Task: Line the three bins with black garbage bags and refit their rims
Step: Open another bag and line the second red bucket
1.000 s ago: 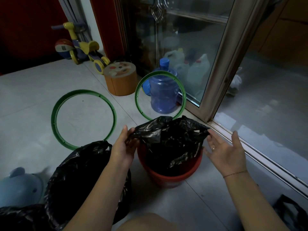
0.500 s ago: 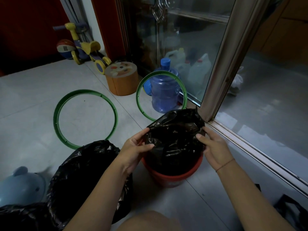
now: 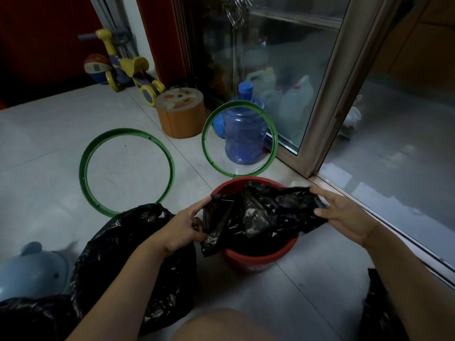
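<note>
While the black garbage bag (image 3: 261, 217) is stretched sideways between both hands, it hangs directly over the red bin (image 3: 248, 260), not yet seated in it. The bag's long axis runs left to right across the bin mouth. Its crumpled bulk covers the near half of the opening, and the far arc of the red lip is left bare.

The left edge of the bag is pinched by the left hand (image 3: 182, 230) between thumb and curled fingers, at the bin's left side. The right edge is gripped by the right hand (image 3: 344, 215), fingers over the plastic and thumb beneath, just past the bin's right side. The bin lies straight ahead, between the two hands and slightly below them, and neither hand is clearly nearer.

Judgement: the bag mouth is to be opened and drawn down over the lip all round, far side included.

A green rim (image 3: 204, 143) is propped upright against a blue water jug (image 3: 243, 134), just beyond the bin. A second green rim (image 3: 126, 131) lies flat on the tiled floor, further left. Near the left forearm stands a bin already draped in black plastic (image 3: 138, 254), without a rim. More black plastic (image 3: 24, 316) is seen at the lower left corner; what it covers cannot be told.
</note>
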A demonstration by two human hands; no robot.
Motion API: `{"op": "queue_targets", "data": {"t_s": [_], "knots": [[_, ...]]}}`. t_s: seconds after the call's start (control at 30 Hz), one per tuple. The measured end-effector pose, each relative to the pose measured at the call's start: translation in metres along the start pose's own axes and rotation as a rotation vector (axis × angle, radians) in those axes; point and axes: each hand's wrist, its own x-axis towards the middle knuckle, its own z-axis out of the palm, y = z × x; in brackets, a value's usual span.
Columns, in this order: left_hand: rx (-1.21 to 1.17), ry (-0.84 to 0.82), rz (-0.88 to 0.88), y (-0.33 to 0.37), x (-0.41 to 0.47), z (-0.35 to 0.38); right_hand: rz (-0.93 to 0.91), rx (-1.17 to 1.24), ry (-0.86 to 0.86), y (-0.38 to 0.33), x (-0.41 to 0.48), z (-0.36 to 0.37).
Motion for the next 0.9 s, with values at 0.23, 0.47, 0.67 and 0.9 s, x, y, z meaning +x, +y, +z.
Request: {"op": "queue_targets", "data": {"t_s": [0.23,0.47,0.67,0.9], "knots": [[0.520,-0.008,0.121,0.014,-0.006,0.014,-0.273,-0.866,0.187,0.006,-0.014,0.011],[0.491,0.014,0.304,0.047,-0.005,0.053,-0.180,-0.666,0.023,-0.006,-0.017,0.084],[0.229,-0.065,0.082,0.024,-0.025,0.050,-0.118,-0.623,-0.055,0.013,-0.035,0.069],[0.215,0.032,-0.110,-0.004,-0.026,0.052,0.029,-0.659,-0.072,0.040,-0.039,0.047]]}}
